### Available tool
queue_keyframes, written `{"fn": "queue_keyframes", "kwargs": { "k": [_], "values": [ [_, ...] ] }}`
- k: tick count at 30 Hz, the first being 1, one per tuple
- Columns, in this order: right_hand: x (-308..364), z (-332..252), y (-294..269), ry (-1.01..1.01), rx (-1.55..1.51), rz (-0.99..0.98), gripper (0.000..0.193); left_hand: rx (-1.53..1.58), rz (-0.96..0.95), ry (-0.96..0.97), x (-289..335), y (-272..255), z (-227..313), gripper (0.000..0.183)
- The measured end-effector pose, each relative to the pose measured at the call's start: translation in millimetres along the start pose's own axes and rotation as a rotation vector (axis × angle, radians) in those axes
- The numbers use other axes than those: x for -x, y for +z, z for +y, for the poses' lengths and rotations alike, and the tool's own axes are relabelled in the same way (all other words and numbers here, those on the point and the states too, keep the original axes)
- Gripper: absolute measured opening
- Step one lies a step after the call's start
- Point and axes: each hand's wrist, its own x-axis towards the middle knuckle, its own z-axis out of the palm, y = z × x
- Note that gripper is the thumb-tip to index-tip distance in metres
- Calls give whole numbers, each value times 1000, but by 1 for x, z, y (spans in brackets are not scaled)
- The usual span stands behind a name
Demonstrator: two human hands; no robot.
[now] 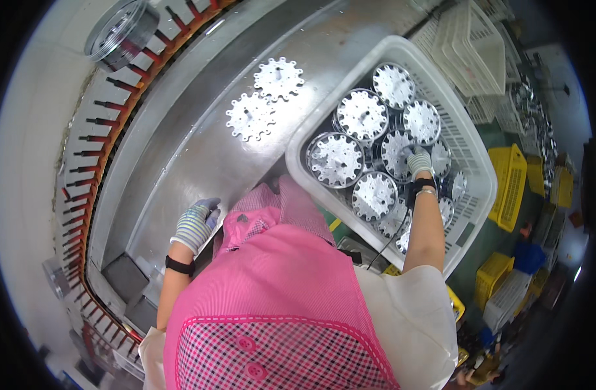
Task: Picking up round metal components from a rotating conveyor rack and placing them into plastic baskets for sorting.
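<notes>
My right hand (418,160), in a striped knit glove, reaches into a white plastic basket (475,234). Its fingers close at the centre of a notched metal disc (394,151), on its middle post as far as I can see. Similar toothed discs with centre posts sit over round dark metal parts around it, such as the disc (362,114) and another (374,195). My left hand (195,224), gloved too, rests at the near edge of the steel bench (194,156), fingers loosely apart and nothing in them.
Two loose notched discs, one farther (279,78) and one nearer (250,117), lie on the bench. Along the left runs a curved line of red-and-black pegs (93,154). Stacked white baskets (463,49) stand at the far right, yellow crates (508,188) on the green floor.
</notes>
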Motion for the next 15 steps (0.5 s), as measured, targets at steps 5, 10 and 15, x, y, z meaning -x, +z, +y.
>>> {"fn": "queue_keyframes", "kwargs": {
  "k": [5, 10, 15],
  "values": [
    [-10, -67, -25, -49, 291, 41, 50, 24, 11, -57, 0, 5, -12, 28],
    [-26, -228, -63, -333, 210, 148, 42, 27, 37, -222, 17, 20, -38, 27],
    [-46, -442, -7, -911, -465, -45, 38, 114, 161, -424, 44, 26, -38, 27]
  ]
}}
